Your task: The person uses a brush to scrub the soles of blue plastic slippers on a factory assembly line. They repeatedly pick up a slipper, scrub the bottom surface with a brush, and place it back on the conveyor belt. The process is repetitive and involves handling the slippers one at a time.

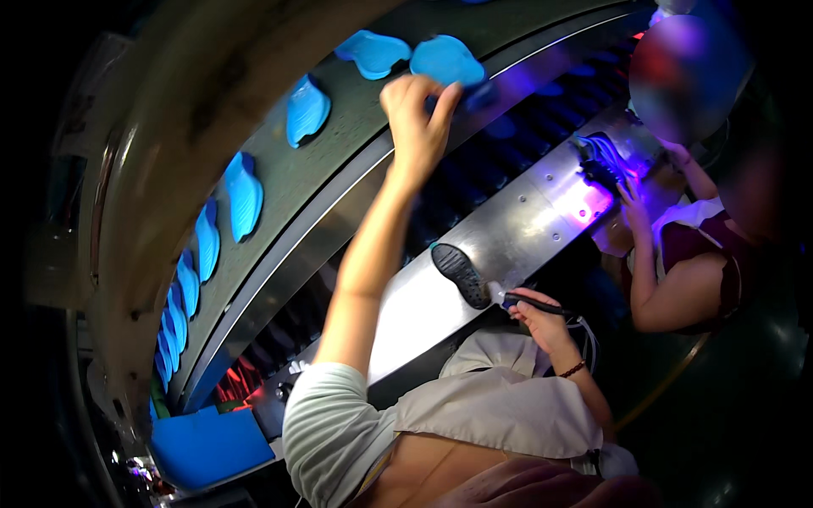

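- The long dark belt [279,182] is curving across the picture, and everything here is told from it.
- A shiny metal table [508,233] is lying just beside the belt, on the side nearer the person, with purple light glowing on it.
- A row of blue shoe soles [244,196] is riding on the belt, one after another, all the way down to its low end.
- A flat blue block [207,444] is sitting by the low end of the belt.
- Another person's hand [633,212] is working at the far end of the metal table, away from the belt.
- The left hand [417,118] is reaching up onto the belt, and its fingers are curling down over the edge of one blue sole [446,61] at the top of the belt.
- That sole is looking thin, light and bendy, I think, so holding it by its edge seems best.
- A dark shoe sole [461,273] is lying on the metal table, near the belt.
- The right hand [542,317] is closing tight around a thin black tool [533,305] beside the dark sole.
- The tool's tip is hard to see, and the left fingertips are hiding part of the blue sole.
- The picture's corners are too dark to make out.
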`<state>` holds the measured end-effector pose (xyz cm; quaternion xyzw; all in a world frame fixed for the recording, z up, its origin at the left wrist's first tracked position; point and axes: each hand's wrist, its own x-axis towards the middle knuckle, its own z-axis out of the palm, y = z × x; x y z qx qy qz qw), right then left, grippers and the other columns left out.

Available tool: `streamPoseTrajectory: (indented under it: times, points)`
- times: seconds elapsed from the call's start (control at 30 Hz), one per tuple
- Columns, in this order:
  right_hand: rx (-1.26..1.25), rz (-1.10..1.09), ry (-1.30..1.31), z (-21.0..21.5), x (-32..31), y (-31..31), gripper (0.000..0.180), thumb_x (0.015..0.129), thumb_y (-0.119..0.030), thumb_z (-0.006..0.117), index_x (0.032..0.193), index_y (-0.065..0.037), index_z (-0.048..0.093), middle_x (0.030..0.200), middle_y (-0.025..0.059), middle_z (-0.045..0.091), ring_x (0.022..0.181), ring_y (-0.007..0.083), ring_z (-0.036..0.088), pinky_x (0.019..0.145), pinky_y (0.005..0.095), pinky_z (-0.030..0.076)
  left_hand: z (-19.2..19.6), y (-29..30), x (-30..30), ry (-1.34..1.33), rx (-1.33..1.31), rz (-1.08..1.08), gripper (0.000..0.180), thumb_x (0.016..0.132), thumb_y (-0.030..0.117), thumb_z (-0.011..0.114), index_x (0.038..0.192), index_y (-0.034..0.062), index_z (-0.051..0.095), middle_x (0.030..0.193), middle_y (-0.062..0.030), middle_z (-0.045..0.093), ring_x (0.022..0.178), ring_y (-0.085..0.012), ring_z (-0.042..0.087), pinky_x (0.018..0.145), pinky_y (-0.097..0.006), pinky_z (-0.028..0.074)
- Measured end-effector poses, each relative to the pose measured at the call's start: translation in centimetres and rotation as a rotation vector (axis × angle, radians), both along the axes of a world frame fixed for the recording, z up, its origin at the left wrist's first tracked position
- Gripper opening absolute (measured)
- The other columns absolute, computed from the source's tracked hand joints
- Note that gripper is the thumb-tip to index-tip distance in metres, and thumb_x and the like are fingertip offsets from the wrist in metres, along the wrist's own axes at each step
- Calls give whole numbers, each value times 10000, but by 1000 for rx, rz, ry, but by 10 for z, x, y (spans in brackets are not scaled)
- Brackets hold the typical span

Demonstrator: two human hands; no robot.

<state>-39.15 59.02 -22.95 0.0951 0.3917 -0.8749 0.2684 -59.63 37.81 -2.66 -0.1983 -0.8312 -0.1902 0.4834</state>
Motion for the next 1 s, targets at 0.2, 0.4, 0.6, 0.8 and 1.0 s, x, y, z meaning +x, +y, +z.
streamPoseTrajectory:
  times: [0.2, 0.4, 0.6, 0.8, 1.0]
  points:
    - [141, -125, -27, 12, -8, -12, 205, 782, -15, 558, 984, 21, 565, 897, 87, 600, 747, 125, 573, 635, 202, 446, -58, -31, 104, -736, 1675, -836, 311, 783, 94, 521, 1067, -4, 441, 1012, -134, 523, 896, -217, 543, 803, -351, 459]
    - [-4, -210, 78, 35, -11, -17, 170, 782, 4, 522, 943, 45, 557, 933, 134, 575, 836, 186, 558, 760, 272, 457, -82, -85, 199, -994, 1583, -1221, 669, 732, 243, 634, 1229, -65, 308, 1178, -221, 446, 1069, -290, 488, 927, -415, 386]
    - [-186, 15, 392, 82, -17, -48, 200, 774, -5, 496, 957, 60, 545, 944, 176, 581, 896, 234, 561, 842, 316, 428, -121, -96, 252, -1464, 1835, -1104, 673, 731, 427, 566, 1217, 4, 372, 1068, -231, 518, 959, -356, 534, 851, -468, 420]
    - [18, 151, 356, 82, -29, -119, 188, 798, -62, 529, 965, 16, 564, 909, 82, 585, 803, 130, 536, 728, 245, 429, -115, -71, 274, -1136, 2056, -1273, 946, 669, 785, 220, 1250, 50, 351, 1146, -213, 472, 1056, -352, 474, 898, -460, 381]
    - [237, 104, 514, 107, -40, -172, 188, 755, -54, 601, 923, 29, 589, 821, 63, 625, 686, 87, 555, 652, 191, 435, -112, -74, 286, -1093, 2124, -1146, 952, 677, 790, 104, 1198, 53, 410, 1052, -190, 521, 929, -321, 535, 828, -444, 422]
